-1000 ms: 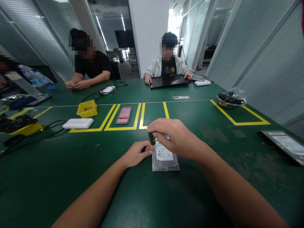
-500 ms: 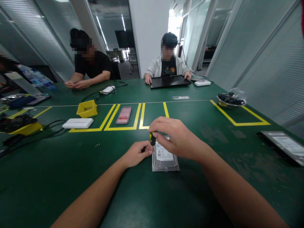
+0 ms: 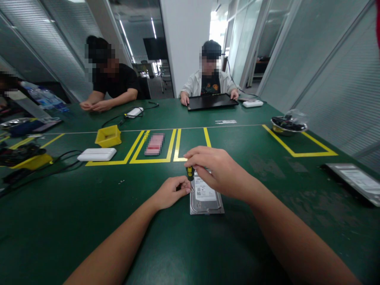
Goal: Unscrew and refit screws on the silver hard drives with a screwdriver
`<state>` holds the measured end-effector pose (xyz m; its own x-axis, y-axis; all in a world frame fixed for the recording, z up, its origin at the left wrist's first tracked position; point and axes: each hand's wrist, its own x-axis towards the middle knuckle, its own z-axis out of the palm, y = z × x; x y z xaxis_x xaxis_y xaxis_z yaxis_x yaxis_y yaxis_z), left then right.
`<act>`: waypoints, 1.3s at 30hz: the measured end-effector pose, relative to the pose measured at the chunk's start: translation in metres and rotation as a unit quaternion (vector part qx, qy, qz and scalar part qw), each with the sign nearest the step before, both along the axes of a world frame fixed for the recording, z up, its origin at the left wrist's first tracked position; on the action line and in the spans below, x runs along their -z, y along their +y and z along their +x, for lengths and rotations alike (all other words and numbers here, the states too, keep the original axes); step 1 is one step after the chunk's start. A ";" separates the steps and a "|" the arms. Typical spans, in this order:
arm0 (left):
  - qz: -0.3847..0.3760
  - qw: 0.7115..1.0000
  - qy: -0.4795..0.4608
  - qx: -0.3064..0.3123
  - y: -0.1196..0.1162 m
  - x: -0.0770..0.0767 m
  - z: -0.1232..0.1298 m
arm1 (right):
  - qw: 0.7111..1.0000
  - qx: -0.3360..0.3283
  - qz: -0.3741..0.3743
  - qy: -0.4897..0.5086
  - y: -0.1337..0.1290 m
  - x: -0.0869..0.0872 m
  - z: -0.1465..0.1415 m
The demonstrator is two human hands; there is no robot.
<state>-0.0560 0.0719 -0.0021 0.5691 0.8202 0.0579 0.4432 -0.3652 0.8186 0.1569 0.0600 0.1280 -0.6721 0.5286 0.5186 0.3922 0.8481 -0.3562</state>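
Note:
A silver hard drive [image 3: 207, 202] with a white label lies flat on the green table [image 3: 166, 245], in front of me. My right hand [image 3: 218, 170] reaches over its upper part and holds a yellow and black screwdriver [image 3: 190, 172] upright by the handle, between thumb and fingers. The screwdriver's shaft points down at the drive's left edge. Beside that same edge is my left hand [image 3: 172, 192], thumb and fingers pinched together close to the screwdriver's tip. What these fingers hold, if anything, is too small to make out.
A second drive [image 3: 359, 180] lies at the right. Farther back are a bowl of dark parts [image 3: 289, 124], a yellow box [image 3: 108, 136], a white power bank [image 3: 97, 154] and a pink pixelated object [image 3: 154, 144]. Across the table, one person holds a black panel [image 3: 213, 102]; another sits left.
The screwdriver's handle has shifted slightly up and left in my right hand's fingers, showing more of its shaft. My left hand and the drive look the same.

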 end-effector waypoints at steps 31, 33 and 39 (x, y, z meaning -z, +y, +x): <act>0.001 1.000 0.006 -0.001 -0.001 -0.001 0.002 | 0.998 0.025 0.000 -0.057 -0.006 -0.005 -0.001; 0.000 1.000 0.008 -0.002 0.000 0.000 0.002 | 0.998 0.031 -0.004 -0.059 -0.006 -0.005 -0.001; -0.001 1.000 0.006 0.003 0.000 0.002 0.002 | 0.997 0.040 -0.026 -0.066 -0.006 -0.008 -0.001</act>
